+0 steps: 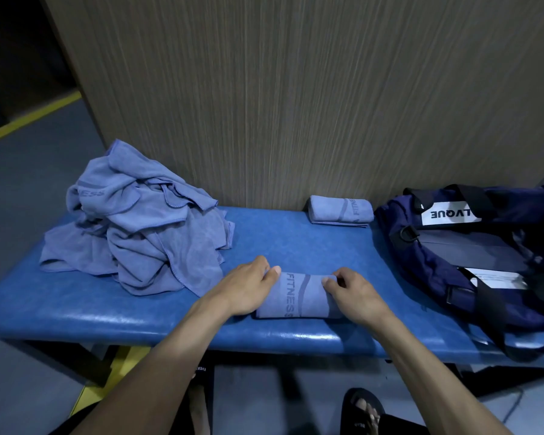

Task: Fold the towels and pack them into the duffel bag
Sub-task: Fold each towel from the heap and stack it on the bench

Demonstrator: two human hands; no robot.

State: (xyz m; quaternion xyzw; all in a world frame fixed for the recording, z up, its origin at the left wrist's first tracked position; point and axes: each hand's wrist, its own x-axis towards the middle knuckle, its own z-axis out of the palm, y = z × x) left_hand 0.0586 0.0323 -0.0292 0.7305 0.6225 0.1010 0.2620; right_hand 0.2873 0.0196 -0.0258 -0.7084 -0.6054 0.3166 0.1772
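Blue padded counter [296, 243] set against a wood-grain wall panel [296, 89]. Near its front edge, centre, lies a folded towel [296, 296]: slate-blue, soft matte cloth, folded into a compact narrow rectangle, with "FITNESS" printed in darker letters running along its length beside a dark curved stripe. Edges look tidy, top face flat.

Left hand [248, 287] sits at the towel's left far corner, fingers curled over the edge and thumb on top, pinching the cloth. Right hand [352, 290] is at the right far corner, fingers bent, thumb and fingertips pinching that edge too. Both forearms reach in from the bottom of the frame, palms down, wrists on or just above the counter.

Left side of the counter: a heap of unfolded towels [139, 227], same slate-blue, crumpled and piled, stitched hems showing, part of a "FITNESS" print visible on one upper fold. The heap touches the wall panel at the back and drapes towards the counter's left end.

At the back, against the wall panel, right of centre: a second folded towel [339, 210], small neat bundle, same colour and print, lying just beside the duffel bag [446, 255].

Duffel bag is navy, on the right end of the counter, slumped, with black straps and a white label reading upside down. Whether anything is inside it, cannot tell.

Below the counter: grey floor, a yellow line [35, 117] at far left, a foot in a black sandal [363, 409] at the bottom.
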